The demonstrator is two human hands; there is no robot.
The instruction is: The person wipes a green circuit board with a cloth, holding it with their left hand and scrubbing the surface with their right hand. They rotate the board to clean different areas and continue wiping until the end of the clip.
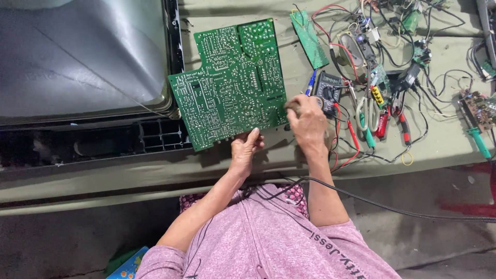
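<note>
Left hand (245, 150) pinches the green circuit board's (232, 82) lower edge mid-frame, steadying it solder-side up; right hand (307, 124) closed beside it, grip unclear.

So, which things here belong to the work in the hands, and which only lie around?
In use:
- large green circuit board, lower edge held by left hand
- right hand at the board's right edge

Lying about:
- multimeter
- scissors
- small green board
- old television
- green-handled screwdriver

olive cloth-covered workbench (103, 178) above grey concrete floor (62, 237).
</note>
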